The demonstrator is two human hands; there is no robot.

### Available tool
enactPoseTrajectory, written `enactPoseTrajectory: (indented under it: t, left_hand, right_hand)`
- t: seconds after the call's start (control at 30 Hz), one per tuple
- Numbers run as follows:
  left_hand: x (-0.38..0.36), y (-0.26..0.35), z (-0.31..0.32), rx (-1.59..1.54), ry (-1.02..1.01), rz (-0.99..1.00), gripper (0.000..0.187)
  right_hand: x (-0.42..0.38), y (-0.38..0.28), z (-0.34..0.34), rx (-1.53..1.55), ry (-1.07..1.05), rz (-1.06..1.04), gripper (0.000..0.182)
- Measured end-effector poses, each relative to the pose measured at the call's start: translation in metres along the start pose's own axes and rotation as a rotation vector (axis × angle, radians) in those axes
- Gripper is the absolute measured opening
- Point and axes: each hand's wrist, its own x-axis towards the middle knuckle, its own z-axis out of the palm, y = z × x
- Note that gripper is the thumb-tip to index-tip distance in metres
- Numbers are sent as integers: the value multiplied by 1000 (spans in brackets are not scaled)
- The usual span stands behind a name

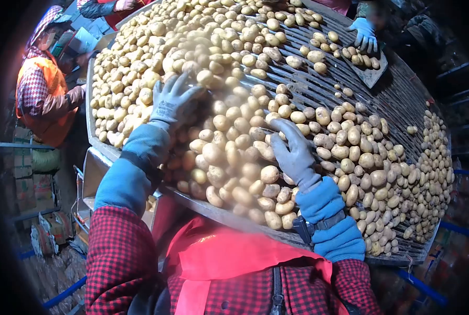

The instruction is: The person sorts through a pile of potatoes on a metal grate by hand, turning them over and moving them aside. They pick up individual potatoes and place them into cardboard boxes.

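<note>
Both hands wear pale grey gloves, under blue sleeve covers. My left hand [174,100] lies over the potato pile with its fingers spread, touching potatoes at its edge. Across the heap, my right hand [292,149] rests on potatoes, its fingers apart and pointing up and left. Between the two hands is a thick mass of yellowish potatoes [213,154], partly hazy in the view. They lie on a slatted sorting table [318,86] with dark bars. No potato is seen gripped in either hand.
A person in an orange vest [48,84] stands at the left edge. At the upper right, another person's blue-gloved hand [364,35] is near a flat board [373,76] with potatoes. A cardboard box [94,173] sits below the table's left edge. Blue metal rails [420,286] show lower right.
</note>
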Motion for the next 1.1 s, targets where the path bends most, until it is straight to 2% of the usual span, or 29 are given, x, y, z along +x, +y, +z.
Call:
enactPoseTrajectory:
  t: [0.1, 0.23, 0.33, 0.37, 0.47, 0.67, 0.7, 0.8, 0.83, 0.93, 1.0, 1.07, 1.1]
  left_hand:
    - [16, -10, 7, 93, -91, -111, 48]
    - [15, -33, 23, 88, 53, -90, 55]
    - [15, -56, 34, 40, 93, -105, 57]
    - [17, -63, 30, 50, 49, -116, 62]
    - [25, -70, 39, -18, 99, -104, 61]
    - [25, -67, 38, -86, 118, -151, 65]
    - [25, -67, 38, -104, 121, -152, 65]
    - [25, -67, 35, -127, 115, -157, 63]
    - [25, -65, 32, -134, 102, -161, 61]
    - [22, -51, 28, -152, 148, -167, 54]
    - [30, -36, 18, -189, 257, -100, 50]
    - [51, -14, -3, -398, 345, 118, 34]
    - [64, -2, -6, -433, 312, 192, 35]
  right_hand:
    - [21, 4, 2, -147, -67, -70, 37]
    - [58, 0, 13, -450, -252, -135, 30]
    - [80, -1, 19, -769, -386, -112, 29]
    - [88, -4, 21, -790, -461, -107, 27]
    - [96, -22, 19, -974, -657, -25, 23]
    - [130, -20, 36, -1028, -840, 106, 25]
    - [139, -33, 42, -1084, -928, 237, 31]
    - [136, -37, 31, -931, -922, 268, 32]
    - [132, -31, 27, -857, -880, 350, 34]
    - [121, -13, 28, -791, -784, 404, 34]
    - [114, -23, 28, -688, -626, 507, 35]
    - [98, -25, 25, -547, -443, 614, 34]
    - [86, -22, 22, -406, -291, 601, 32]
